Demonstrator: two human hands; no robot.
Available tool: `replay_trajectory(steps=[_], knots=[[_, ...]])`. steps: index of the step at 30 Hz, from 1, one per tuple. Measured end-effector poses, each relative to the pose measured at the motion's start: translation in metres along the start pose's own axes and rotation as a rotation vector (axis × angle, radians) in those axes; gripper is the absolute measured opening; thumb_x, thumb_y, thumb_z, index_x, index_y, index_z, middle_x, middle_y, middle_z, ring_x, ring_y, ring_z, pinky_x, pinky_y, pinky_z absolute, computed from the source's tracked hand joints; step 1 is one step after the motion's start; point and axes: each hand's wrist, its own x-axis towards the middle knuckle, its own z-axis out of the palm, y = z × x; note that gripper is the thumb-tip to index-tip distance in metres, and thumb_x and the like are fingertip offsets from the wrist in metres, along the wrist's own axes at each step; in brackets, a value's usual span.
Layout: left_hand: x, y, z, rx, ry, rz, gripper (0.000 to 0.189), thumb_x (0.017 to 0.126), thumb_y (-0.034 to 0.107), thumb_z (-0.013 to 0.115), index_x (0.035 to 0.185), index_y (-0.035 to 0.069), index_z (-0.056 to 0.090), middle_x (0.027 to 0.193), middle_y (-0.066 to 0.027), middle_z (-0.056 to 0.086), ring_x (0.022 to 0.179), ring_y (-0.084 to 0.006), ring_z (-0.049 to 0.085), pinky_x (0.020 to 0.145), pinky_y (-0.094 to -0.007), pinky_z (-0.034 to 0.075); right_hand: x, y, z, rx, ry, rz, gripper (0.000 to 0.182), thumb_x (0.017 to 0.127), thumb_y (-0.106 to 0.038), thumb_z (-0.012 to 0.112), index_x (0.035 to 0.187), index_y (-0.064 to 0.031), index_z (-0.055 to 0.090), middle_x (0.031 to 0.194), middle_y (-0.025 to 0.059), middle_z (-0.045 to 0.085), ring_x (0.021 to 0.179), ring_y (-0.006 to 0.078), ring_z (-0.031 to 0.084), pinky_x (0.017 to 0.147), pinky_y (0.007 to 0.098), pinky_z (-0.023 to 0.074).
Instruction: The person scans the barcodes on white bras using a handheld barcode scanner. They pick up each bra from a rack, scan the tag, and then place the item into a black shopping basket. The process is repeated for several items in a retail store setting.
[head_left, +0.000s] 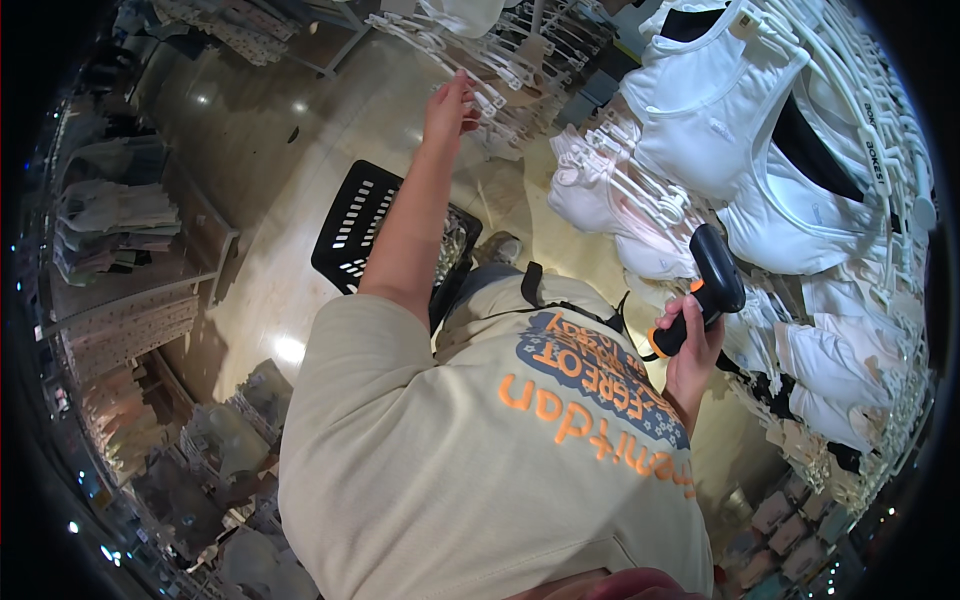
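Observation:
My left hand (452, 112) reaches out to a rack of white plastic hangers (487, 94). Its fingers overlap the end of one hanger, but whether they grip it is unclear. In my right hand (694, 352) is a black and orange handheld barcode scanner (716, 274), held by its handle in front of hanging white bras (690, 142). Below my left forearm is a black plastic shopping basket (341, 236), partly hidden by the arm; shiny, clear items (454, 244) show inside it. Pale pink bras (589, 191) on white hangers hang between my two hands.
Racks of light clothes (120, 206) line the left side, with a metal-edged shelf (217, 255) among them. More bras (832, 360) hang at the right, above small packages (787, 517). A small dark object (293, 134) lies on the glossy floor (247, 150).

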Motion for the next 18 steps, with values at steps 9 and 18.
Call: replay_trajectory(steps=[9,18], knots=[[0.010,-0.040,-0.025,0.279,0.052,-0.138,0.023,0.088,0.028,0.052,0.103,0.011,0.058,0.083,-0.0026,0.062,0.059,-0.0139,0.058,0.052,-0.0276,0.047,-0.003,0.005,-0.006,-0.008,-0.003,-0.007,0.014,0.088,-0.010,0.056,0.098,-0.0007,0.050,0.074,0.0072,0.056,0.059,0.0124,0.053,0.059,0.0277,0.0472],[0.043,-0.034,-0.001,1.456,0.121,0.658,0.062,0.071,0.029,0.071,0.125,0.008,0.047,0.119,-0.0146,0.053,0.110,-0.0297,0.049,0.090,-0.0420,0.042,-0.005,0.005,-0.005,-0.040,-0.064,-0.007,0.014,0.088,-0.008,0.055,0.098,-0.0003,0.050,0.075,0.0082,0.056,0.059,0.0132,0.054,0.060,0.0279,0.0480]])
